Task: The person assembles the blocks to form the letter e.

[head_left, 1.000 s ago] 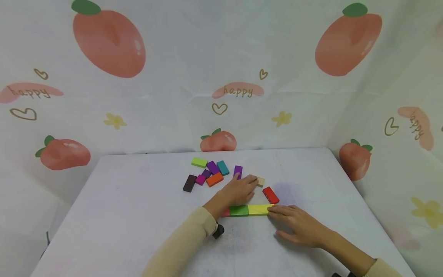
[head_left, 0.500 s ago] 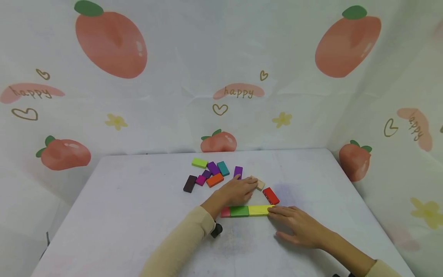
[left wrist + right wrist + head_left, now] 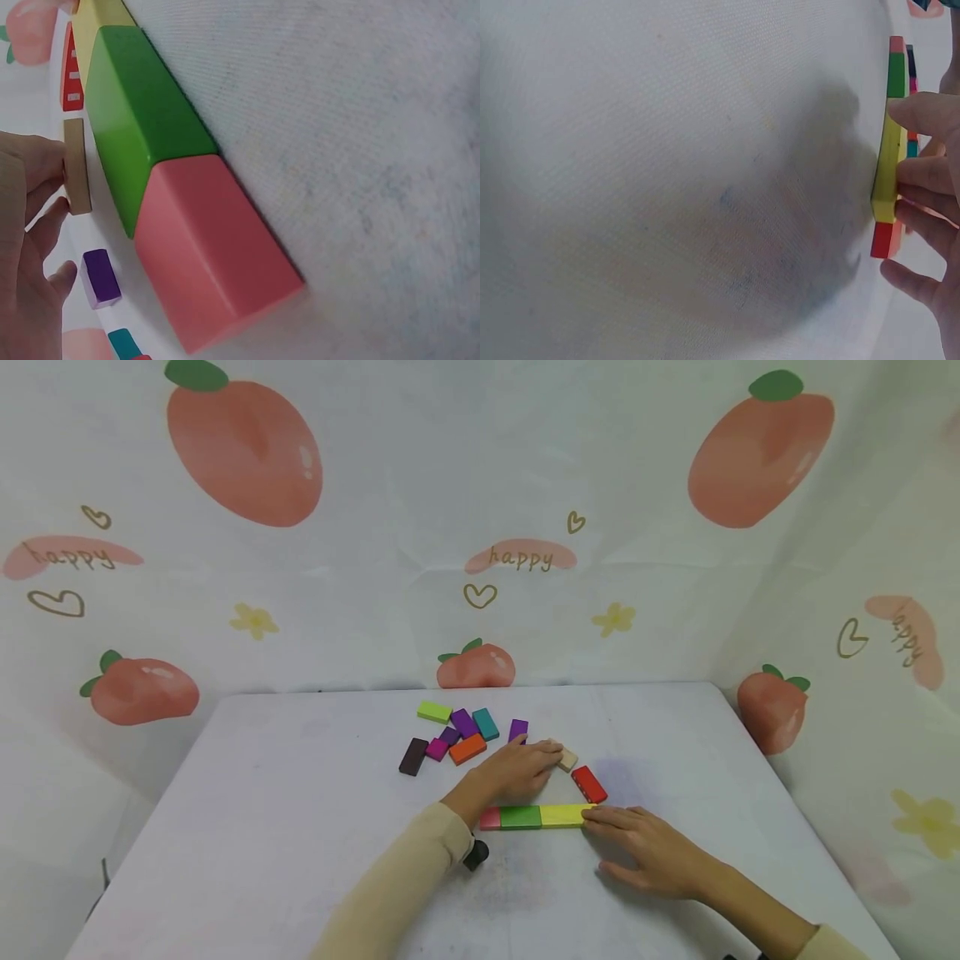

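Observation:
My left hand (image 3: 517, 771) reaches over the row, its fingers touching the tan wooden block (image 3: 566, 758); the thumb is apart from it in the left wrist view. A red block (image 3: 589, 784) lies right of the tan one, a purple block (image 3: 518, 729) just beyond the hand. My right hand (image 3: 652, 852) touches the right end of the yellow block (image 3: 562, 815) with its fingertips, thumb held away. Yellow, green (image 3: 142, 105) and pink (image 3: 214, 247) blocks lie end to end in a straight row.
Behind and left is a loose group of blocks: lime (image 3: 435, 712), teal (image 3: 486, 724), orange (image 3: 468, 749), magenta (image 3: 437, 749), dark brown (image 3: 413, 757) and more purple. All lie on a white table (image 3: 262, 827) before a fruit-print curtain (image 3: 375, 527).
The tan block has turned under my left fingers and more of it shows, its right end now nearer me. My right hand and the row have stayed put.

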Demonstrator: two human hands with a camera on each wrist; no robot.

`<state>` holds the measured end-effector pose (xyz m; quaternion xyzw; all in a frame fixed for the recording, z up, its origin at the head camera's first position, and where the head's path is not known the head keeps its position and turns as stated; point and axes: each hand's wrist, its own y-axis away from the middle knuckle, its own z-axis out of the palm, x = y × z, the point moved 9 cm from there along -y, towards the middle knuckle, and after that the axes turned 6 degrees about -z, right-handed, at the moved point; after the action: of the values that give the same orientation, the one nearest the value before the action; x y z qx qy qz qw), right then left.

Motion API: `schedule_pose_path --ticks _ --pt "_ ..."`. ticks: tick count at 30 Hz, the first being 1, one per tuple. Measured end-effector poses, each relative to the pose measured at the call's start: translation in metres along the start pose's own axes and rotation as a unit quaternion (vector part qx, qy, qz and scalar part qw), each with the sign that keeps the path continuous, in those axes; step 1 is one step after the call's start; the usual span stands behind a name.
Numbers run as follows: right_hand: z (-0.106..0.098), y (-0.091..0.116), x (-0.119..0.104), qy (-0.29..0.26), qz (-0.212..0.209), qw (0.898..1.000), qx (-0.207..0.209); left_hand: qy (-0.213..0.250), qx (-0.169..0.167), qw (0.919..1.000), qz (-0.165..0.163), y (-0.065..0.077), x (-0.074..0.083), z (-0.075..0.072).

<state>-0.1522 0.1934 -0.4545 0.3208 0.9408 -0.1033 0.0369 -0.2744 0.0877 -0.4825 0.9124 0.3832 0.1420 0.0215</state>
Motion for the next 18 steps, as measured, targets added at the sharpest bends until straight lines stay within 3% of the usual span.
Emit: schedule_pose_path --ticks 18 --pt "-0.0006 -0.0064 0.0029 -0.010 0.010 1.000 -0.005 0.006 0.002 1.0000 0.004 -0.0054 0.0008 -0.0001"
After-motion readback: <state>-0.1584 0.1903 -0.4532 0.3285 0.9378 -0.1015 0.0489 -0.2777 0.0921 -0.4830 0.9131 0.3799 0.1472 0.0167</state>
